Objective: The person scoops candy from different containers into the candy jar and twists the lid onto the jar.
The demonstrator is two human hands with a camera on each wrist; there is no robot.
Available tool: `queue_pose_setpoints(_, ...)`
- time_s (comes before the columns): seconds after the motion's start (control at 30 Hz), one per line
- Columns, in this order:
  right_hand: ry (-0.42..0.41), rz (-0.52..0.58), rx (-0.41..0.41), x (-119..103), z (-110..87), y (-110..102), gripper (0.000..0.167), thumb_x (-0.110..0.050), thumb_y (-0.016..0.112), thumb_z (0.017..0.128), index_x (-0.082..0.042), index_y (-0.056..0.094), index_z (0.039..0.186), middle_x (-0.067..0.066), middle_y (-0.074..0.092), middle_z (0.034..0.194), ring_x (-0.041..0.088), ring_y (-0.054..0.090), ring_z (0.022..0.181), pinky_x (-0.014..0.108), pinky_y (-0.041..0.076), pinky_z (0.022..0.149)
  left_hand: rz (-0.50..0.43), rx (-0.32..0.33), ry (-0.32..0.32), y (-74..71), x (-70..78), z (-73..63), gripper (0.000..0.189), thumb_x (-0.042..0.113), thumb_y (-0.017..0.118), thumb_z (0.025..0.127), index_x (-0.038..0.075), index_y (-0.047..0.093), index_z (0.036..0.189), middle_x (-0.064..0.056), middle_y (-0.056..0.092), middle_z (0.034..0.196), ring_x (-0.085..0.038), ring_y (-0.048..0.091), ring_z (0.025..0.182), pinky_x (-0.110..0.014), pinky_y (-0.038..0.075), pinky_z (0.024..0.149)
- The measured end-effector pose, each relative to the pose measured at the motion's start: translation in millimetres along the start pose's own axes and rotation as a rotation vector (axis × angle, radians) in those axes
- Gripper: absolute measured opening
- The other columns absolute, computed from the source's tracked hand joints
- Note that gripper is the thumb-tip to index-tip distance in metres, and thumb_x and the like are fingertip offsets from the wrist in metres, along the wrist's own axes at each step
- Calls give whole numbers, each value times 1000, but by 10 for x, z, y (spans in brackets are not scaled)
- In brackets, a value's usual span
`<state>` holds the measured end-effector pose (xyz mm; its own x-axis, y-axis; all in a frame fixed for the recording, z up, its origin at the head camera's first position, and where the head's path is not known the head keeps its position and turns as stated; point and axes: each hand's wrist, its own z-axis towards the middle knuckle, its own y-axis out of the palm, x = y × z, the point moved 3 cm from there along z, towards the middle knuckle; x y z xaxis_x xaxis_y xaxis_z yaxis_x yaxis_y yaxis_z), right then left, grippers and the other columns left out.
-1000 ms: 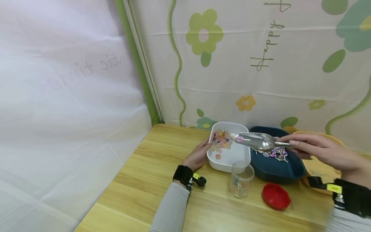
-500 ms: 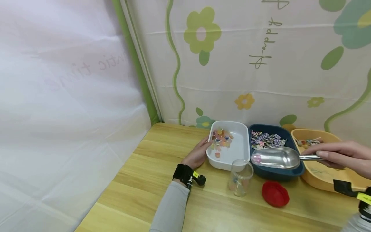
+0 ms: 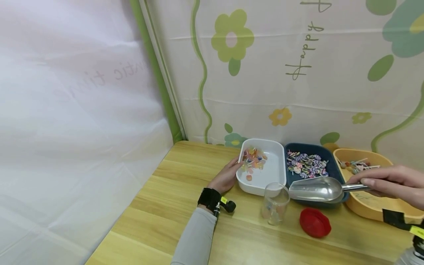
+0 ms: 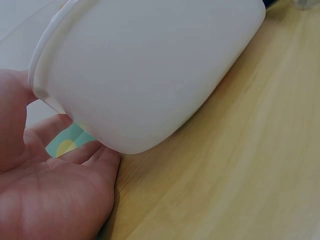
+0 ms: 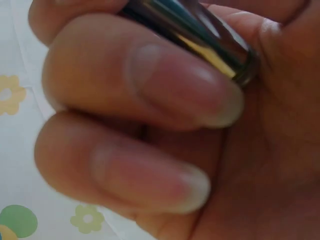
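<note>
My left hand (image 3: 226, 177) grips the left side of a white tray (image 3: 271, 176); the left wrist view shows the thumb at the rim and fingers low against the wall. Small candy-like pieces (image 3: 254, 158) on short sticks lie in that tray. My right hand (image 3: 392, 184) holds a metal scoop (image 3: 316, 189) by its handle (image 5: 200, 37), fingers curled round it. The scoop is over the front of a dark blue tray (image 3: 338, 171) of swirl-patterned lollipops (image 3: 306, 163). Its tip overlaps the rim of a clear cup (image 3: 275, 208), which has a few pieces inside.
A red lid (image 3: 314, 222) lies on the wooden table (image 3: 165, 202) right of the cup. At the right is a yellow tray (image 3: 367, 206) with round lollipops (image 3: 356, 165). A flowered curtain (image 3: 245, 92) hangs behind the trays.
The scoop moved right and toward me from above the trays, then slightly down and tilted. The pink piece seen in it earlier no longer shows. My left hand stayed at the white tray.
</note>
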<state>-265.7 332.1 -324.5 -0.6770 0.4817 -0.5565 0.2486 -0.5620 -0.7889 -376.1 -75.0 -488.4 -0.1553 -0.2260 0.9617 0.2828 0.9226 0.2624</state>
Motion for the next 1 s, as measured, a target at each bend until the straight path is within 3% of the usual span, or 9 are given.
queue_pose_setpoints(0.27, 51, -28, 20, -43, 102, -8, 37, 8, 46, 104, -12, 71, 122, -8, 54, 72, 10, 46, 56, 23, 36, 43, -4, -11, 5, 4, 10, -8, 54, 24, 41, 113, 17, 26, 164, -9, 28, 167, -25, 29, 152, -43, 24, 124)
queue_pose_setpoints(0.37, 93, -21, 25, -61, 217, 8, 33, 4, 46, 106, -9, 69, 127, -13, 67, 94, -2, 62, 76, 16, 51, 57, -5, -8, 0, 0, 7, -4, 54, 25, 42, 113, 18, 26, 164, -7, 28, 167, -25, 29, 152, -43, 24, 125)
queue_pose_setpoints(0.43, 112, -9, 27, -66, 315, 44, 31, 1, 48, 107, -8, 68, 129, -12, 70, 111, -2, 66, 93, 15, 57, 70, -8, -8, -4, -1, 6, -2, 55, 25, 43, 112, 19, 27, 164, -7, 28, 167, -24, 29, 152, -42, 24, 125)
queue_pose_setpoints(0.5, 125, -12, 34, -60, 419, 95, 29, -2, 51, 106, -8, 69, 129, -12, 70, 115, -1, 66, 100, 17, 58, 75, -9, -12, -5, 0, 2, -2, 55, 25, 44, 112, 19, 26, 164, -7, 28, 167, -24, 30, 151, -42, 24, 125)
queue_pose_setpoints(0.67, 101, -28, 32, -24, 683, 278, 26, -4, 55, 105, -4, 70, 125, -8, 68, 94, 10, 60, 78, 23, 52, 63, 3, -24, -7, -16, -17, 4, 55, 23, 42, 112, 18, 25, 164, -7, 28, 167, -24, 30, 151, -42, 23, 125)
queue_pose_setpoints(0.8, 62, 15, -30, 21, 893, 438, 24, -5, 54, 105, -2, 71, 122, -7, 66, 89, 12, 59, 73, 25, 51, 60, 10, -30, -2, -28, -22, 10, 55, 24, 42, 112, 18, 25, 164, -6, 27, 167, -23, 29, 151, -43, 23, 125)
queue_pose_setpoints(1.0, 90, 44, -91, 98, 1108, 622, 23, -9, 53, 107, -3, 73, 116, -5, 62, 81, 12, 56, 67, 25, 48, 56, 4, -38, 8, -23, -2, 12, 56, 26, 46, 111, 17, 28, 164, -6, 28, 167, -23, 29, 152, -42, 23, 125)
